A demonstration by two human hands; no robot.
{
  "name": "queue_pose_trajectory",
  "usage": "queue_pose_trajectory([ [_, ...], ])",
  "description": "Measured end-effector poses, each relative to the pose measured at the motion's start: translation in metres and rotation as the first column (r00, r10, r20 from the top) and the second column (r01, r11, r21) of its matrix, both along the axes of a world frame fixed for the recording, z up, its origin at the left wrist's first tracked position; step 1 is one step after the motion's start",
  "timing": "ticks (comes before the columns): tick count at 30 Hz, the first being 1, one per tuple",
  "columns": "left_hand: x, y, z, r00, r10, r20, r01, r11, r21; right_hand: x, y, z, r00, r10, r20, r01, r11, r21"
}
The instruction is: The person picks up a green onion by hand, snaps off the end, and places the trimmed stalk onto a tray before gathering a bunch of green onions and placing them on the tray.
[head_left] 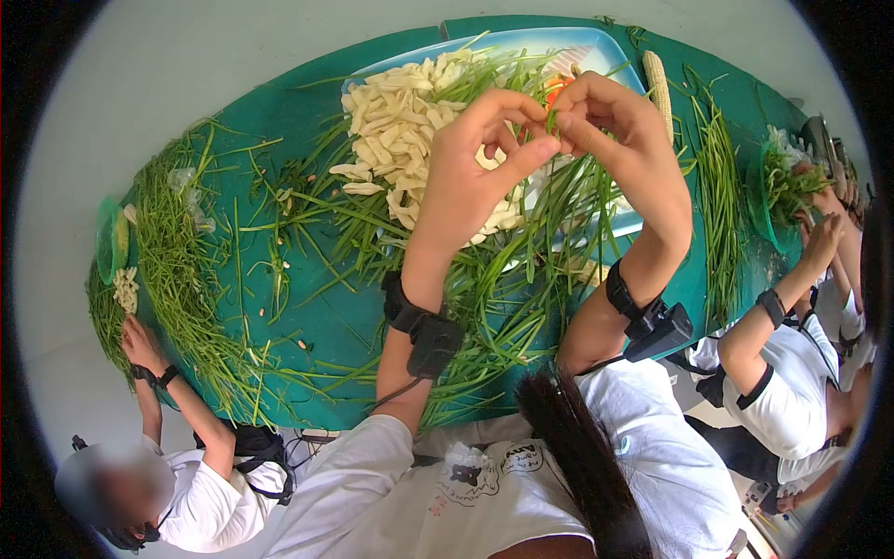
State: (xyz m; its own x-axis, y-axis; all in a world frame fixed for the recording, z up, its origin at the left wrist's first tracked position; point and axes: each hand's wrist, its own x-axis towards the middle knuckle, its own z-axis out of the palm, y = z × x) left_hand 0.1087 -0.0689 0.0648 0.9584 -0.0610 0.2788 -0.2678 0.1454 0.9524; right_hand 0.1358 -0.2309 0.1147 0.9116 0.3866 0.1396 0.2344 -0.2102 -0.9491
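My left hand (480, 158) and my right hand (633, 140) meet above the tray, thumbs and fingertips pinched together on a short piece of green chive stalk (551, 121). Both hands are closed, and the fingers partly hide the piece. Beneath them is a blue-rimmed white tray (596, 47) heaped with pale cut strips (391, 112), perhaps a peeled vegetable. Loose long chives (531, 252) spill over the tray's near side and onto the table under my forearms. Something orange (557, 88) shows behind my fingertips.
A green table (317, 252) carries a bundle of chives (717, 186) and a corncob (657, 88) at right. A long green pile (186, 279) and a green basket (112, 238) lie left. A person's hand (140, 343) touches greens there; other people work at right beside another basket (773, 196).
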Motion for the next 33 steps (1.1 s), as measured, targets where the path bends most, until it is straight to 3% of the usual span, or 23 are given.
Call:
queue_pose_trajectory([
  [9, 0.001, -0.002, -0.002, 0.999, 0.041, 0.03, -0.043, 0.998, 0.048, 0.0, 0.001, 0.006, 0.997, 0.072, -0.005, -0.072, 0.984, -0.161],
  [17, 0.0, 0.0, 0.003, 0.984, 0.126, 0.124, -0.136, 0.988, 0.075, -0.002, 0.0, 0.006, 0.995, 0.095, -0.018, -0.095, 0.995, -0.021],
  [19, -0.004, 0.004, 0.011, 0.996, 0.083, -0.04, -0.085, 0.995, -0.046, -0.001, -0.001, 0.004, 0.998, 0.062, -0.017, -0.062, 0.998, 0.015],
  [20, -0.004, 0.006, 0.01, 0.996, 0.083, -0.04, -0.085, 0.995, -0.046, -0.001, -0.001, 0.003, 0.999, 0.029, -0.016, -0.028, 0.998, 0.052],
  [33, -0.002, 0.004, 0.005, 0.997, 0.068, -0.026, -0.069, 0.997, -0.045, -0.002, 0.0, 0.005, 0.999, 0.041, -0.024, -0.04, 0.998, 0.055],
])
